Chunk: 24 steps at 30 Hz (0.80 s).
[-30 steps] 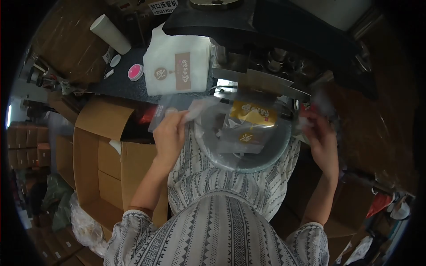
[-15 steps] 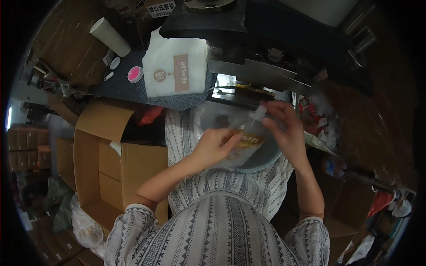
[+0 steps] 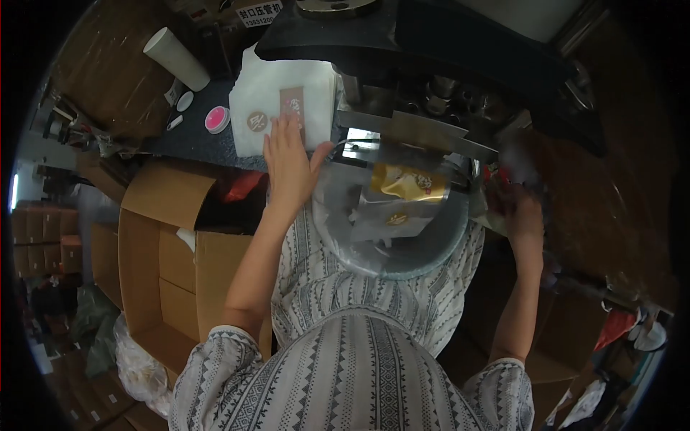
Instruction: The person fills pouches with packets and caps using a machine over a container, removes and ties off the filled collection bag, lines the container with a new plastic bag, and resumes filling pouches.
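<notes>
A stack of white printed pouches [image 3: 251,90] lies on the dark cloth-covered surface under the machine's left side. My left hand [image 3: 290,169] rests over the stack's lower part, fingers stretched out flat on the top pouch. On my lap stands a round basin [image 3: 431,262] lined with clear plastic. A gold-and-white pouch [image 3: 406,184] lies in it, just below the machine's metal front. At the right, my right hand [image 3: 526,215] reaches into a pile of small red and white pieces [image 3: 496,174]. Its fingers are blurred and partly hidden, so any hold cannot be made out.
A black machine [image 3: 445,57] with a metal plate [image 3: 431,133] overhangs the basin. A pink-topped round tin [image 3: 217,120] and a white cup-like cylinder [image 3: 176,59] are at the left. An open cardboard box [image 3: 158,266] stands left of my lap.
Both hands have left the pouch and white spout they held over the basin. My left hand moved up-left onto the pouch stack; my right hand moved right to the pile.
</notes>
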{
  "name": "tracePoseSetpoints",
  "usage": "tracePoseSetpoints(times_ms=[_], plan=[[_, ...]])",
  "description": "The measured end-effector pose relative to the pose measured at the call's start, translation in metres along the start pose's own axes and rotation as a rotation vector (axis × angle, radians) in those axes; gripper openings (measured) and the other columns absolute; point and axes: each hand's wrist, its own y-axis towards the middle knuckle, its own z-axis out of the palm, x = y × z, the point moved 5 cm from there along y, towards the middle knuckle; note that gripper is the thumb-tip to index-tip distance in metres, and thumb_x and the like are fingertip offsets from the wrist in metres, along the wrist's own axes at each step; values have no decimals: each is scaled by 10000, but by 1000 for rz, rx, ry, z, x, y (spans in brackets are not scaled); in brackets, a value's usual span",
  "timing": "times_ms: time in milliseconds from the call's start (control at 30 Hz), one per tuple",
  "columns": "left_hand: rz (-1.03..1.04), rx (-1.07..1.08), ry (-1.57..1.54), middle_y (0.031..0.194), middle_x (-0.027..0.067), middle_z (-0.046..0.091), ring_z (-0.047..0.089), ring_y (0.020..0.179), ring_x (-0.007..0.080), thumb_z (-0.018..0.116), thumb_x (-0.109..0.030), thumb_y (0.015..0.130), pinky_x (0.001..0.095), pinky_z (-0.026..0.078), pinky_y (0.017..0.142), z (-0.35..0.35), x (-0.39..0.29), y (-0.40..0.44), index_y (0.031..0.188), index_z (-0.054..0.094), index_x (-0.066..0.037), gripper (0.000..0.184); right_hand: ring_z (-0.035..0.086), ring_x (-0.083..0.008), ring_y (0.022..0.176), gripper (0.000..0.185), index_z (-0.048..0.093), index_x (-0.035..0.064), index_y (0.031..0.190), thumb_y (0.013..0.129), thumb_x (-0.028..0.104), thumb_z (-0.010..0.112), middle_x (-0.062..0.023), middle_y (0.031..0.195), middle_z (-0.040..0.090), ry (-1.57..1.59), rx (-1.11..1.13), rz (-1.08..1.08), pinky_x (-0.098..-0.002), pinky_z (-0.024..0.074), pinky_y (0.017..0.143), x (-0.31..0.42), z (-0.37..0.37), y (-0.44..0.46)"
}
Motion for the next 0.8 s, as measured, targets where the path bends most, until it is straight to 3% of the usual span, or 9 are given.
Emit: tracePoseSetpoints(times_ms=[33,100,200,267,333,533,667,733,800], plan=[[211,-106,540,1236,218,543,514,1176,338,630,-279,878,447,389,974,6,2,-7,1224,498,19,475,623,-388,883,225,611,16,1036,815,26,572,-195,971,644,100,34,-71,-425,495,763,7,-1,1],[246,-87,461,1297,178,490,451,1207,341,650,-254,843,466,312,1011,6,5,-28,1269,461,-32,516,634,-368,864,212,618,11,1027,819,23,575,-191,961,652,126,-11,-55,-405,501,755,10,-4,4],[76,52,181,942,127,581,559,885,340,625,-86,806,423,427,811,-22,22,-33,1075,598,-51,272,642,-328,802,207,632,17,1015,810,15,600,-175,931,653,354,5,18,-386,507,727,15,-12,-3],[22,34,142,887,116,578,572,832,329,618,-56,800,403,448,753,-31,22,-41,1012,621,-58,211,639,-308,760,216,639,28,1012,798,10,622,-162,913,646,567,55,59,-387,507,708,32,-15,-6],[56,-79,96,821,102,577,595,709,308,618,-3,781,367,476,602,-46,2,-45,907,651,-69,146,625,-268,724,225,636,29,1009,785,8,651,-135,900,642,765,109,-198,-362,510,699,75,-14,-13],[223,51,-122,828,113,607,605,671,303,658,-8,765,351,481,579,-61,-48,-46,892,652,-56,136,631,-266,790,230,629,34,1005,779,-2,659,-118,928,643,440,-83,-799,-366,521,714,161,-19,-26],[218,326,-320,788,109,607,602,623,263,642,-45,817,308,476,576,-28,-62,-57,913,660,-25,99,644,-257,796,230,627,31,1025,797,4,649,-121,949,646,635,178,-735,-355,525,717,150,-5,-25],[47,612,-567,804,127,619,604,668,319,621,-119,841,375,478,600,-3,-71,-57,894,668,-44,103,654,-242,805,234,624,32,1054,821,18,638,-119,955,653,774,269,-401,-335,522,716,130,4,-15],[64,636,-617,790,133,620,604,670,323,616,-144,850,380,476,607,9,-84,-51,886,671,-39,124,655,-229,811,232,624,35,1062,830,27,635,-115,941,658,752,266,-384,-325,520,719,119,8,-10]])
